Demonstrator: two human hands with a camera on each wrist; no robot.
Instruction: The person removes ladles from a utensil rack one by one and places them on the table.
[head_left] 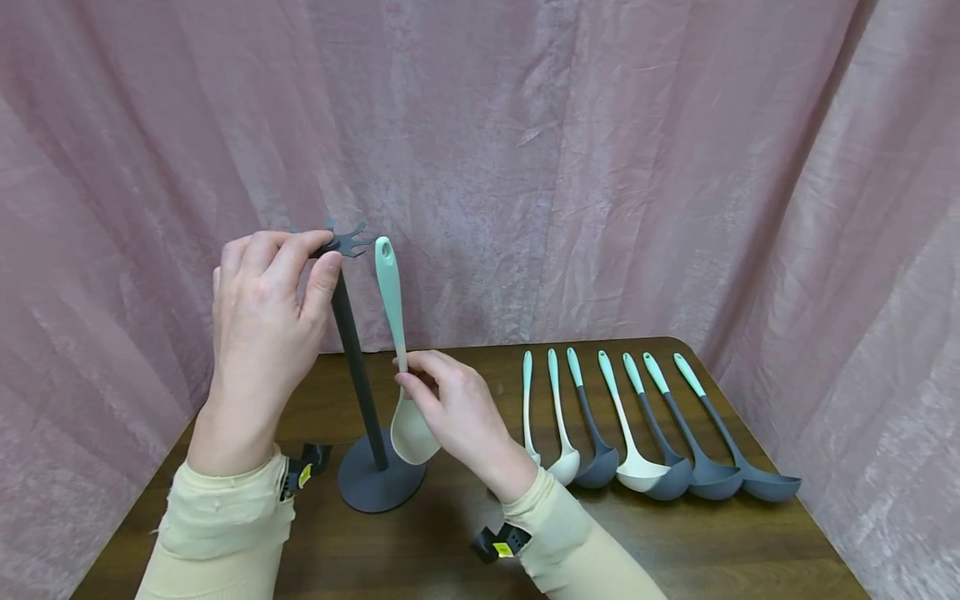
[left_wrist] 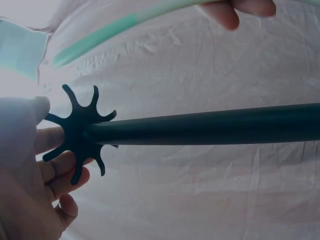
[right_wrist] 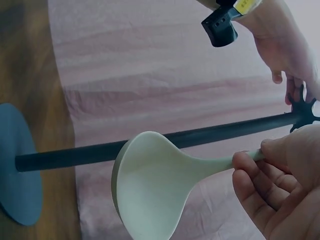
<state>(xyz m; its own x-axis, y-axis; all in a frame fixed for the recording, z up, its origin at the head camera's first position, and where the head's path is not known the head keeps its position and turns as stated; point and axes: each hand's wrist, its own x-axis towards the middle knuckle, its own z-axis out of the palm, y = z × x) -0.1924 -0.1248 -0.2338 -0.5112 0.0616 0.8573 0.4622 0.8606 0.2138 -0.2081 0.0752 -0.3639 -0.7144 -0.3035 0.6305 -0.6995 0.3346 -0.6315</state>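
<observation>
My left hand (head_left: 266,300) grips the hooked top (left_wrist: 77,127) of a dark utensil stand (head_left: 354,358), thumb on one side and fingers on the other. Just right of its pole, my right hand (head_left: 459,404) pinches a ladle (right_wrist: 155,185) by the pale neck between thumb and fingers. The ladle hangs bowl down, its mint handle (head_left: 388,279) upright with a hole at the tip. That tip is beside the hooks, a little apart from them in the left wrist view. No utensil hangs on the hooks that show.
Several ladles lie in a row on the right of the wooden table (head_left: 465,533), handles to the back, including a white ladle (head_left: 637,471) and a dark grey ladle (head_left: 768,483). The stand's round base (head_left: 367,492) sits left of centre. A pink curtain (head_left: 480,167) hangs behind.
</observation>
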